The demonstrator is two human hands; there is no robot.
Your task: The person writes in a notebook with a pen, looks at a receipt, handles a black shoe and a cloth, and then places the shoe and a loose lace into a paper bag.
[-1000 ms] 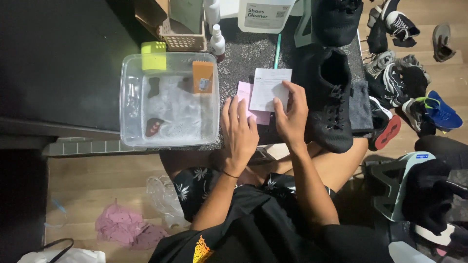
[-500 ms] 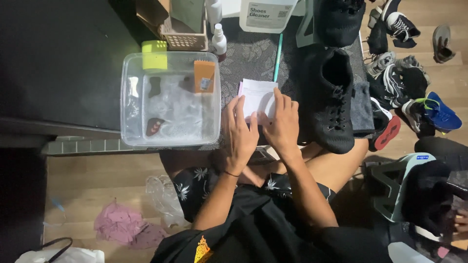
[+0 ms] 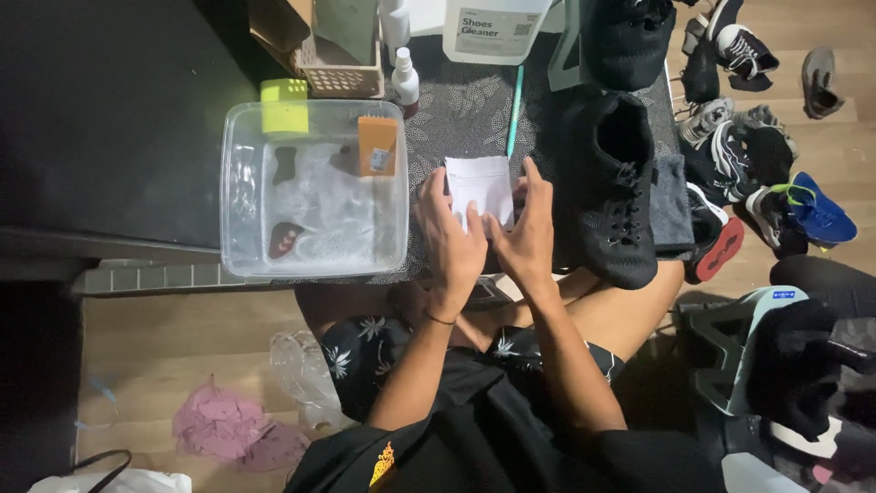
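Observation:
My left hand (image 3: 452, 239) and my right hand (image 3: 526, 233) rest side by side on a white folded sheet or packet (image 3: 477, 182) lying on the dark patterned mat (image 3: 456, 119). Both hands press or pinch its lower edge, fingers pointing away from me. A black high-top shoe (image 3: 607, 187) stands just right of my right hand. A clear plastic tub (image 3: 313, 190) with water and small items in it sits left of my left hand.
A white cleaner bottle (image 3: 493, 27), a small spray bottle (image 3: 404, 78), a basket (image 3: 342, 73) and a green stick (image 3: 516, 100) lie at the back. More shoes (image 3: 776, 183) crowd the floor at right. A pink cloth (image 3: 228, 424) lies on the wooden floor.
The white sheet was held up with a pink item behind it; now it lies lower on the mat under both hands and the pink item is out of sight.

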